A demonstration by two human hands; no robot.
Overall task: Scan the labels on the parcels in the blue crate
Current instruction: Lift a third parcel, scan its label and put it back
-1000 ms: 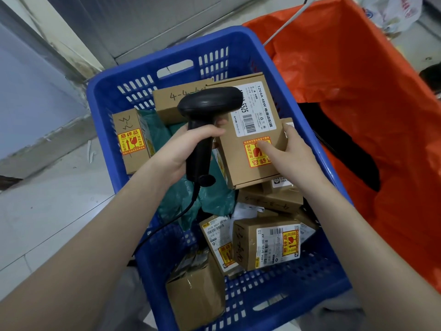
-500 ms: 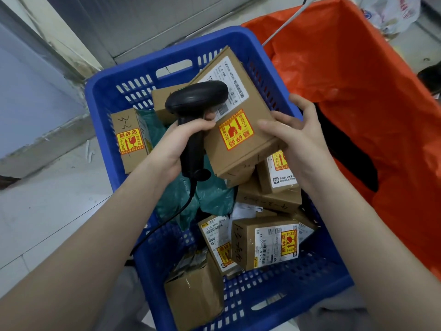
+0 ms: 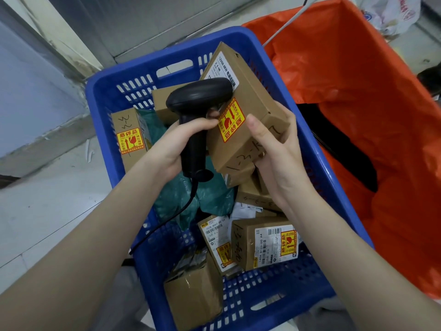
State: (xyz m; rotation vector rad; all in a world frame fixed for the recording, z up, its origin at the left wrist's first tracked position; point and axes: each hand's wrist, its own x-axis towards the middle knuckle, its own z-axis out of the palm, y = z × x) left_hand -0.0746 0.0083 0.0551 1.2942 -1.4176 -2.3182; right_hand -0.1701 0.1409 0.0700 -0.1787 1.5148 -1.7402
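The blue crate (image 3: 107, 96) holds several cardboard parcels and green poly bags (image 3: 210, 197). My left hand (image 3: 174, 144) grips a black barcode scanner (image 3: 198, 101) by its handle, its head lying over a tilted cardboard parcel (image 3: 253, 96). My right hand (image 3: 276, 154) holds that parcel by its near right corner, lifted above the others. The parcel bears a yellow-red fragile sticker (image 3: 230, 120) and a white label (image 3: 226, 70), partly hidden by the scanner head. Labelled parcels (image 3: 265, 242) lie in the crate's near right part.
An orange bag-lined bin (image 3: 370, 103) stands right of the crate. A cardboard box (image 3: 130, 137) stands upright at the crate's left wall, a taped one (image 3: 193, 290) near the front. The scanner's cable (image 3: 167, 225) runs down over the crate's left edge. Grey floor lies to the left.
My right hand has lifted the parcel and tilted it, shifting its grip to the near right corner. The scanner in my left hand stays over the parcel's label.
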